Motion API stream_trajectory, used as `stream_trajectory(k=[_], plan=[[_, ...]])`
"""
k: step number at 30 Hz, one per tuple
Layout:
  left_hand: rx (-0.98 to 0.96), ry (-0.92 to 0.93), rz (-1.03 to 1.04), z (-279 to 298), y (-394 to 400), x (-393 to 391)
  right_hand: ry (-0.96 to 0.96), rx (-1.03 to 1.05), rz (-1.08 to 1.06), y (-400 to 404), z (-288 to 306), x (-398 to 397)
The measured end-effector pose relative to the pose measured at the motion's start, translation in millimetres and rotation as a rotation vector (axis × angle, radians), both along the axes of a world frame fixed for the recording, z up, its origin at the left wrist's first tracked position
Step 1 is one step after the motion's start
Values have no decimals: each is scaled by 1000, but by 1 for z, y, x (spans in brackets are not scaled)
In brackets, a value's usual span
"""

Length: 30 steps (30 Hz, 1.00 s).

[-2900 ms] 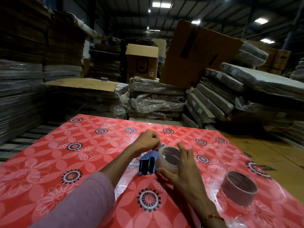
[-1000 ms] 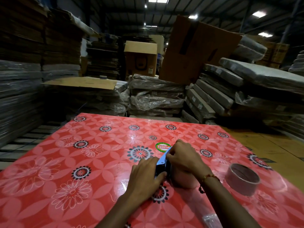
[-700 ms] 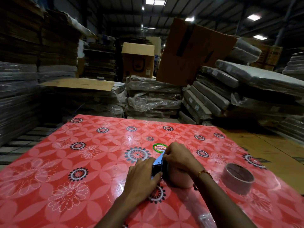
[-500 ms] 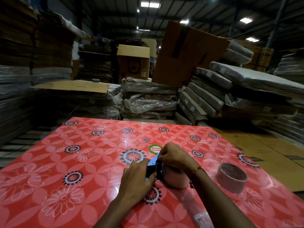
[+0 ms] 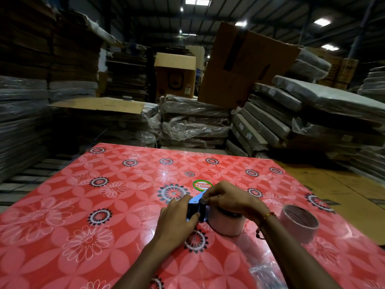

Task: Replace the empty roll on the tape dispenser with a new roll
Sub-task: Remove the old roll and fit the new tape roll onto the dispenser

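A blue tape dispenser [image 5: 196,206] lies on the red flowered table [image 5: 83,205], near the middle. A full roll of clear tape [image 5: 227,225] sits on it at its right side. My left hand [image 5: 177,221] grips the dispenser from the left. My right hand [image 5: 226,200] reaches over the roll, with its fingertips pinched at the dispenser's top by the black roller. The empty cardboard core [image 5: 299,223] stands on the table to the right, apart from both hands.
A round green and red sticker [image 5: 202,184] is stuck on the table just beyond my hands. Crumpled clear plastic [image 5: 264,274] lies near the front edge. Wrapped stacks and cardboard boxes [image 5: 193,122] rise behind the table.
Earlier my right hand held the roll beside the dispenser. Now the roll sits on the dispenser, and my right fingers have shifted to its top. The left hand keeps its grip.
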<state>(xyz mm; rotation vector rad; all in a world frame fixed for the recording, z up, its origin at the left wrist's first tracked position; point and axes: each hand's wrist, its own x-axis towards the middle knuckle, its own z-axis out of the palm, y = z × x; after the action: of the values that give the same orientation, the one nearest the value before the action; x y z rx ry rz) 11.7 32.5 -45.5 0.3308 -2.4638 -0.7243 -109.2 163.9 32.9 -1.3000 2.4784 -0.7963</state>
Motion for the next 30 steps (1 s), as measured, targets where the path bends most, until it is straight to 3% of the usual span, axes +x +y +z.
stream_trajectory(k=[14, 19, 25, 30], plan=[[24, -21, -27, -3, -4, -3, -2, 15, 21, 2, 0, 4], [21, -19, -19, -4, -5, -5, 111, -66, -45, 0, -6, 10], [46, -2, -50, -6, -7, -7, 23, -217, -111, 3, -14, 10], [64, 17, -93, -3, -11, -3, 22, -208, -72, 1, -9, 11]])
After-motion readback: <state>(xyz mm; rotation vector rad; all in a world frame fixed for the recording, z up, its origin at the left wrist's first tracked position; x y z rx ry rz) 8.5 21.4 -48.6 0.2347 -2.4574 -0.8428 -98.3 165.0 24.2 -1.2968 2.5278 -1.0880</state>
